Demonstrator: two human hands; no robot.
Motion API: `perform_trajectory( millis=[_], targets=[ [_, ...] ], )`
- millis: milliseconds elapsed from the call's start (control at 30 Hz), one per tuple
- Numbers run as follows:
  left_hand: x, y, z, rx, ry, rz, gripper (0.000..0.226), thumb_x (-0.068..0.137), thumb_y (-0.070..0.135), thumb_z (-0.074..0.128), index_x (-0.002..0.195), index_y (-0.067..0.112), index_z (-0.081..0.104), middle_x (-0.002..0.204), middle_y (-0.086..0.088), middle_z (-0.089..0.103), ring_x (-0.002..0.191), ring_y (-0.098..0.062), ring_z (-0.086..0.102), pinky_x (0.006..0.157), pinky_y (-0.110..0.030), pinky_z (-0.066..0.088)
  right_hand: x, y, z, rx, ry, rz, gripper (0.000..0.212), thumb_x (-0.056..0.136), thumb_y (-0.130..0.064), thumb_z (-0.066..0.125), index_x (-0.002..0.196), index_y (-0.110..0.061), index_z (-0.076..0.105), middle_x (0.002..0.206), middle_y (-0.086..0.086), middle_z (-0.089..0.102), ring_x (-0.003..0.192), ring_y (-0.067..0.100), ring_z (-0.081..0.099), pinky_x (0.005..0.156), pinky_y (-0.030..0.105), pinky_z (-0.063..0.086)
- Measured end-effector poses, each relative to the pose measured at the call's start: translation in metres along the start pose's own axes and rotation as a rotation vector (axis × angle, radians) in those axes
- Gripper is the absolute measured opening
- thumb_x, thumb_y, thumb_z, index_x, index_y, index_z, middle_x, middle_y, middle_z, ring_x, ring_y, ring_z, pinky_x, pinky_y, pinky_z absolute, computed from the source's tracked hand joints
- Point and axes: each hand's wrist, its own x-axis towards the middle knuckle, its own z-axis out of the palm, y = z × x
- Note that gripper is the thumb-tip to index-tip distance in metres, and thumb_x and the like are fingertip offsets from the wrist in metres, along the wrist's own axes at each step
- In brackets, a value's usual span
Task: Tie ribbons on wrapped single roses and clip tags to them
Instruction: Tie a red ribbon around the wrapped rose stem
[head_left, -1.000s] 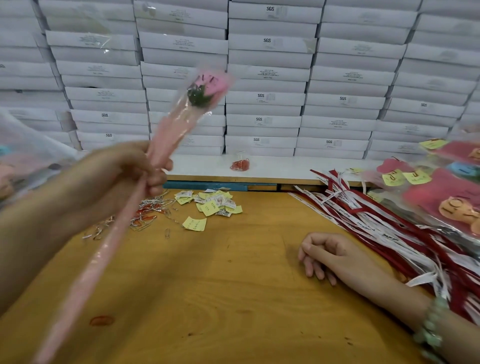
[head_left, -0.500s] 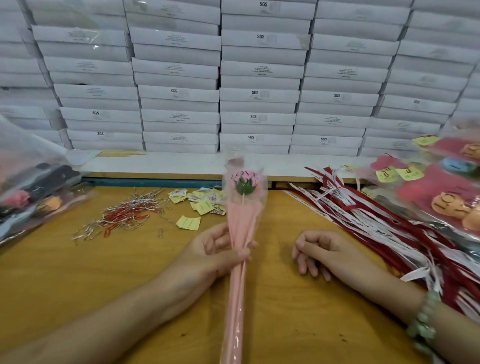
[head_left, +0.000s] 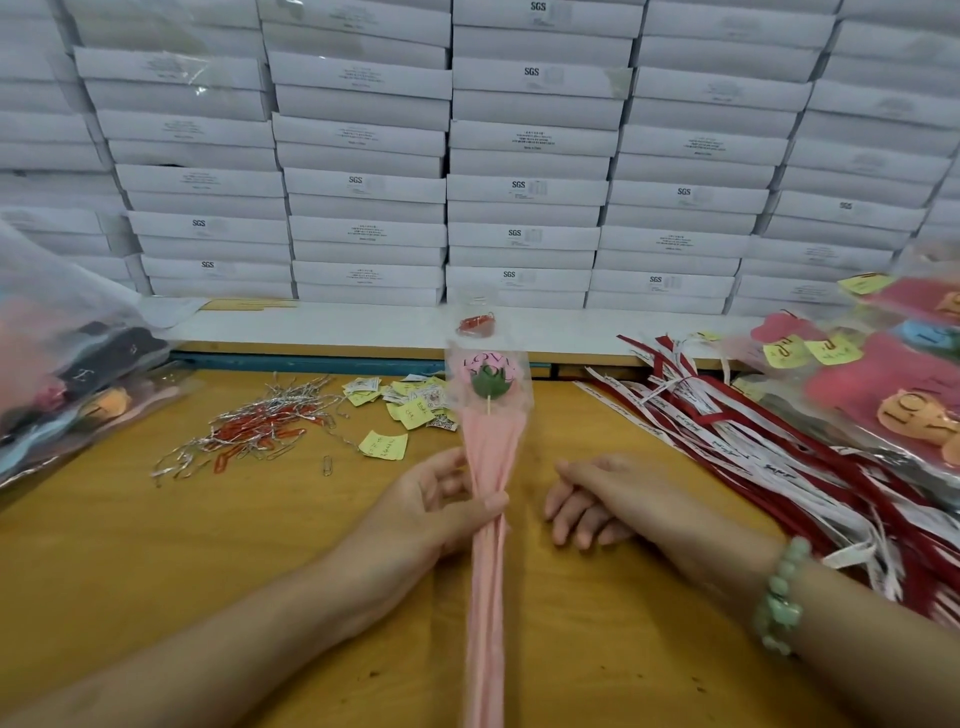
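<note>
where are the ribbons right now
In the head view the ribbons lie piled on the table's right side, just past the right hand.

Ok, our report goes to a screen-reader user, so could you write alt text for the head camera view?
A left hand grips a pink wrapped rose over a wooden table; the right hand rests empty beside it. Red and white ribbons lie right, clips and yellow tags left.

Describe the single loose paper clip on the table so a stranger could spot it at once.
On the wooden table, find the tangled heap of silver ties and red clips left of the wrapped rose. Between that heap and the left hand lies the paper clip. Unlike the rest, it lies alone on bare wood, touching nothing.
</note>
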Motion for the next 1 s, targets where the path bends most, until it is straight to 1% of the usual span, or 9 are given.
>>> perform_trajectory(
  millis=[133,267,367,433,567,667,767,867,1000],
  targets=[
    [0.001,-0.002,0.002,0.084,-0.026,0.049,0.048,0.073,0.008,0.074,0.119,0.013,0.062,0.109,-0.017,0.071,0.086,-0.024,0.069,0.079,-0.028,0.058,-0.003,0.007,0.027,0.128,-0.010,-0.199,0.040,0.102,-0.034,0.040,0.077,-0.014,0.064,0.068,0.003,0.073,0.047,0.006,0.058,0.042,0.013,0.038],
    [0.000,-0.003,0.000,0.129,-0.032,0.069,0.044,0.070,0.015,0.078,0.113,0.022,0.068,0.104,-0.020,0.070,0.079,-0.023,0.070,0.075,-0.026,0.058,-0.007,0.007,0.033,0.133,-0.100,-0.279,0.031,0.094,-0.040,0.049,0.083,-0.015,0.064,0.070,-0.004,0.071,0.053,0.006,0.060,0.043,0.014,0.039],
    [0.001,-0.006,0.000,0.231,-0.020,0.087,0.038,0.069,0.029,0.078,0.106,0.035,0.071,0.099,-0.020,0.068,0.078,-0.022,0.069,0.069,-0.024,0.057,-0.009,0.007,0.028,0.133,-0.082,-0.288,0.024,0.095,-0.027,0.057,0.095,-0.005,0.066,0.066,-0.005,0.068,0.053,0.004,0.058,0.043,0.015,0.040],
    [0.001,-0.010,-0.001,0.323,-0.063,0.103,0.040,0.075,0.035,0.075,0.114,0.029,0.067,0.098,-0.023,0.065,0.074,-0.019,0.065,0.064,-0.023,0.054,-0.009,0.008,0.026,0.169,-0.060,-0.283,0.024,0.094,-0.019,0.060,0.100,0.004,0.064,0.060,-0.007,0.064,0.050,0.003,0.056,0.043,0.015,0.040],
    [0.000,-0.010,-0.001,0.391,-0.130,0.116,0.035,0.084,0.038,0.066,0.116,0.024,0.065,0.094,-0.019,0.068,0.072,-0.017,0.064,0.062,-0.023,0.052,-0.009,0.007,0.022,0.251,-0.076,-0.264,0.030,0.091,-0.014,0.063,0.107,0.011,0.059,0.063,-0.005,0.064,0.051,0.004,0.056,0.043,0.014,0.042],
    [-0.003,-0.003,0.002,0.382,-0.133,0.112,0.029,0.086,0.038,0.054,0.109,0.024,0.066,0.070,0.002,0.066,0.057,-0.007,0.060,0.054,-0.018,0.049,-0.007,0.007,0.019,0.337,-0.085,-0.249,0.036,0.088,-0.016,0.064,0.111,0.011,0.058,0.061,-0.002,0.061,0.048,0.003,0.055,0.042,0.013,0.042],
    [-0.003,0.009,-0.006,0.445,0.015,0.121,0.021,0.092,0.030,0.052,0.105,0.026,0.069,0.067,0.006,0.064,0.056,-0.009,0.061,0.052,-0.019,0.048,-0.005,0.009,0.015,0.438,-0.095,-0.233,0.041,0.081,-0.020,0.067,0.111,0.007,0.061,0.063,0.002,0.059,0.050,0.004,0.055,0.043,0.014,0.044],
    [0.008,0.026,-0.032,0.507,0.251,0.210,0.031,0.096,0.002,0.051,0.090,0.020,0.075,0.066,0.005,0.065,0.058,-0.005,0.059,0.052,-0.016,0.047,-0.003,0.011,0.012,0.510,-0.115,-0.213,0.033,0.079,-0.020,0.069,0.106,-0.002,0.064,0.066,0.001,0.061,0.054,0.005,0.056,0.046,0.015,0.047],
    [0.022,0.044,-0.086,0.977,0.480,0.270,0.030,0.092,-0.002,0.053,0.093,0.024,0.068,0.093,0.009,0.067,0.089,-0.006,0.061,0.073,-0.018,0.046,-0.002,0.012,0.012,0.516,-0.128,-0.213,0.027,0.080,-0.020,0.068,0.101,-0.004,0.063,0.065,0.000,0.060,0.054,0.004,0.057,0.047,0.015,0.048]
  ],
)
